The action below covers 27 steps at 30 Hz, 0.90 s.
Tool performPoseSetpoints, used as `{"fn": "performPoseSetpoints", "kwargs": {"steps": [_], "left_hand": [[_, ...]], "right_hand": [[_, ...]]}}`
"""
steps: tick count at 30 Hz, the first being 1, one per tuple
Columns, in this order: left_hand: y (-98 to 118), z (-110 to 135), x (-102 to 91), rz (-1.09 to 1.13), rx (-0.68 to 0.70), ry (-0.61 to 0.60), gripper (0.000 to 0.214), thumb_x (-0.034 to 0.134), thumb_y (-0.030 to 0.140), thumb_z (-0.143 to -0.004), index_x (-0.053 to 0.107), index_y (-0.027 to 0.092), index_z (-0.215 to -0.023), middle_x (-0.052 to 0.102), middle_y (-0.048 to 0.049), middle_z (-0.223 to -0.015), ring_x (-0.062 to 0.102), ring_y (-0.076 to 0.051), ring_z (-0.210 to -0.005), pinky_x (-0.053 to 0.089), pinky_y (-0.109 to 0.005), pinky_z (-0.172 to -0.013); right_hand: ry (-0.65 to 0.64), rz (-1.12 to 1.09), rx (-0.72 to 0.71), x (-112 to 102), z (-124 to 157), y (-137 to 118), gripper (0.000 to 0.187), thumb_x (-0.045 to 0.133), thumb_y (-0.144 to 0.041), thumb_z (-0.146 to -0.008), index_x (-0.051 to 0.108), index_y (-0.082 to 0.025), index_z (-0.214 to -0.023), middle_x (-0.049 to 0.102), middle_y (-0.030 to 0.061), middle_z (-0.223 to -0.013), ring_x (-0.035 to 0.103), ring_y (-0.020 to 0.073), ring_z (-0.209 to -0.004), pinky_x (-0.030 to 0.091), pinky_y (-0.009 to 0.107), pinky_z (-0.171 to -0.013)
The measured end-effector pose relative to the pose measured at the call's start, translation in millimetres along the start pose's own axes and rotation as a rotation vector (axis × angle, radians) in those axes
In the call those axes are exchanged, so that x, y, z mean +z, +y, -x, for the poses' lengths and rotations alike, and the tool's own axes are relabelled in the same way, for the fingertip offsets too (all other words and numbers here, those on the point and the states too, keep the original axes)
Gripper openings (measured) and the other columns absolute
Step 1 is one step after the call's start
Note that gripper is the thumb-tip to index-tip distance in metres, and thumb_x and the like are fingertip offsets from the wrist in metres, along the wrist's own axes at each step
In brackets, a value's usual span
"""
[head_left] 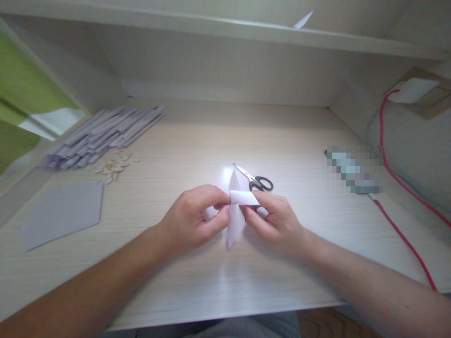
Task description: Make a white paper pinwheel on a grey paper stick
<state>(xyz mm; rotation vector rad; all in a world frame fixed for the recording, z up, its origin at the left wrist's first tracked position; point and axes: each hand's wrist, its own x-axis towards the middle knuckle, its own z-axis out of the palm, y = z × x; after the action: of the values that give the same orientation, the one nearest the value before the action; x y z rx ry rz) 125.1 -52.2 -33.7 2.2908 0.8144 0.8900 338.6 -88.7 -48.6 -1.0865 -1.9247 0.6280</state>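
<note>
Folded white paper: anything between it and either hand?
Nothing visible: the left hand and right hand both pinch the folded white paper directly. The scissors lie beyond it, not between it and either hand.

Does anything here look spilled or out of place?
Two things. The pale bits lie scattered loosely beside the grouped paper strips, as if spilled, though perhaps left so deliberately. Above, one pointed white scrap juts up at the shelf edge, apart from the strips.
</note>
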Motion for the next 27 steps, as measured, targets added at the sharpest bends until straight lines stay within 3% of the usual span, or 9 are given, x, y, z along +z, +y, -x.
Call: {"fn": "performPoseSetpoints", "kwargs": {"steps": [16, 21, 27], "left_hand": [[2.4, -4.3, 2.2, -0.013, -0.026, 0.016, 0.012, 0.06, 0.014, -0.09, 0.072, 0.015, -0.087, 0.069, -0.0002, -0.077, 0.061, -0.012, -0.068, 0.044, -0.025, -0.066], [-0.7, -4.6, 4.9, 0.018, -0.043, 0.051, 0.012, 0.061, 0.011, -0.087, 0.072, 0.018, -0.087, 0.068, 0.0016, -0.076, 0.06, -0.012, -0.069, 0.043, -0.024, -0.065], [-2.1, -4.0, 6.0, 0.061, -0.048, 0.071, 0.013, 0.059, 0.012, -0.088, 0.071, 0.018, -0.087, 0.067, 0.001, -0.078, 0.059, -0.011, -0.07, 0.044, -0.023, -0.066]], "right_hand": [[0.025, -0.015, 0.065, 3.4, -1.7, -0.9, 0.019, 0.054, -0.016, -0.094, 0.059, -0.017, -0.076, 0.056, -0.0013, -0.065, 0.048, 0.0112, -0.058, 0.036, 0.026, -0.056], [0.043, -0.092, 0.072, 5.7, -4.6, -0.8, 0.013, 0.055, -0.017, -0.096, 0.067, -0.016, -0.091, 0.063, 0.0004, -0.072, 0.054, 0.0122, -0.062, 0.041, 0.026, -0.059], [0.053, -0.156, 0.05, 6.7, -7.0, -6.4, 0.014, 0.055, -0.017, -0.097, 0.068, -0.017, -0.093, 0.065, -0.0004, -0.076, 0.055, 0.011, -0.064, 0.042, 0.024, -0.059]]}}
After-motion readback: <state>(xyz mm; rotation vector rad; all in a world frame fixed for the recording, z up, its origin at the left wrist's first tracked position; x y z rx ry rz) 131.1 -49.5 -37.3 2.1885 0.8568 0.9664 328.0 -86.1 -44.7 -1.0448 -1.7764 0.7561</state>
